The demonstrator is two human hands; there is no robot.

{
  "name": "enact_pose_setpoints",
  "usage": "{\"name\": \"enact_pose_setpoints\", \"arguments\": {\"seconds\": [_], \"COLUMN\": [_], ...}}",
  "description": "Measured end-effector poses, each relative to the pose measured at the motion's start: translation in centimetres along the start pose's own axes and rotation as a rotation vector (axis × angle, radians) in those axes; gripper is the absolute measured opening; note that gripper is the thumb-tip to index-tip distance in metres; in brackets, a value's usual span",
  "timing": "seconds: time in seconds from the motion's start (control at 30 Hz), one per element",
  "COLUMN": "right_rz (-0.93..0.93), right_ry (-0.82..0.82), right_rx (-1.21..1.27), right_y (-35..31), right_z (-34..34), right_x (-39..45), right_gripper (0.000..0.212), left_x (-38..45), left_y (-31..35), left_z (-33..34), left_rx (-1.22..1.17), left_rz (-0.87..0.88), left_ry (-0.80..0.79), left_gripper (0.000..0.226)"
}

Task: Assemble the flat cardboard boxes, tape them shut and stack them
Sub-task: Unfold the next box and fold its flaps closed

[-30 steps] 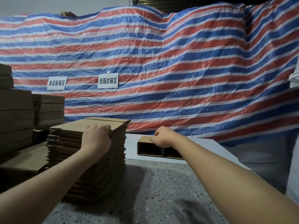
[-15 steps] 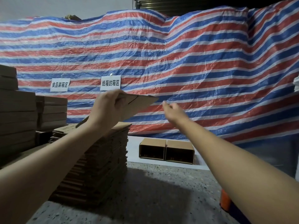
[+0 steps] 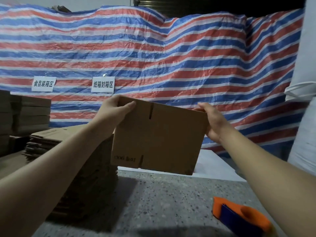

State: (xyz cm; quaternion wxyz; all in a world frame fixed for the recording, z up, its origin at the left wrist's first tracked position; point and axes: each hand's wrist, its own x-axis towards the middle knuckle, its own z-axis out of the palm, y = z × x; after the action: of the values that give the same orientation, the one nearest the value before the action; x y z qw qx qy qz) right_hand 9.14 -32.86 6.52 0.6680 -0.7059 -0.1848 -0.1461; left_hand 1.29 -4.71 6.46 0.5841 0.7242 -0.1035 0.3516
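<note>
An orange and blue tape dispenser lies on the speckled table, nearest the viewer. Beyond it, the flat cardboard box is held upright above the table. The left hand grips its upper left corner, thumb across the front face. The right hand grips its right edge, fingers curled behind. Left of the box stands the stack of flat boxes. Behind the box hangs a striped tarp bearing two white signs.

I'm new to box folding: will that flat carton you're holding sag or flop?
Probably not: the flat carton looks straight though the left hand and right hand grip only its upper corners. It likely bends mainly along its slots and creases.
</note>
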Motion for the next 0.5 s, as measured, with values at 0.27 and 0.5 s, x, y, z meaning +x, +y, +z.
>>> {"name": "enact_pose_setpoints", "arguments": {"seconds": [0.27, 0.5], "right_rz": [0.176, 0.177], "right_ry": [0.013, 0.109], "right_rx": [0.008, -0.048], "right_y": [5.2, 8.7], "right_z": [-2.4, -3.7], "right_x": [-2.4, -1.7], "right_gripper": [0.041, 0.036], "left_x": [-2.0, -2.3], "left_y": [-5.9, -8.6], "left_z": [4.0, 7.3], "left_rx": [-0.125, -0.097], "left_rz": [-0.188, -0.132], "left_ry": [-0.104, -0.05], "left_gripper": [0.02, 0.029]}}
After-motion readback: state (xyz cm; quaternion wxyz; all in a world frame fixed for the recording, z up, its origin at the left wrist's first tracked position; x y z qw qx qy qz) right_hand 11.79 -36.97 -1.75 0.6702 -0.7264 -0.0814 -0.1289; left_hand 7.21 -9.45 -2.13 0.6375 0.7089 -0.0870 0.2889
